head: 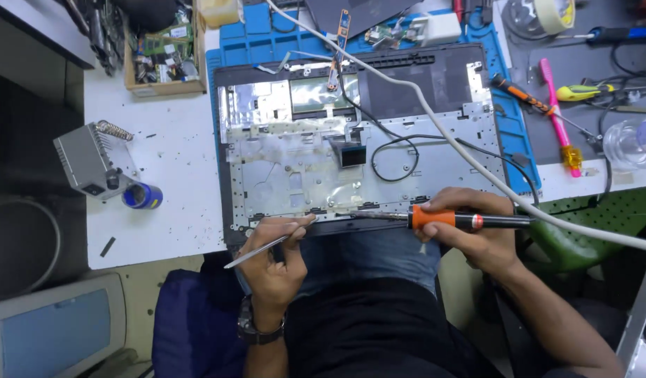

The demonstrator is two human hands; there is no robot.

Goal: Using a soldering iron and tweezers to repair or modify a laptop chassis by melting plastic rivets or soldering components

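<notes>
While the right hand (477, 234) grips a soldering iron (445, 220) by its orange and black handle, the iron's metal tip lies level along the near edge of the opened laptop chassis (379, 150), pointing toward the left hand (274, 262). That left hand is closed around thin metal tweezers (256, 252), whose front end meets the same near edge of the chassis, just beside the iron's tip, while the back end juts out past the worktop's near edge. A dark wristwatch (256, 329) sits on the left wrist. The iron's pale grey cable (435, 119) runs from the handle diagonally across the chassis toward the far edge of the worktop (169, 182). The chassis rests on a blue mat (249, 38) in the middle of the worktop, its silver inner plate bare, with a thin black wire (396, 157) looping over it. Toward the left edge stand a grey soldering station (92, 164) and a small blue tin (142, 196). At the far left corner is a cardboard box (162, 59) of parts. Near the right edge lie a pink-handled tool (557, 112) and an orange and black screwdriver (526, 94).
</notes>
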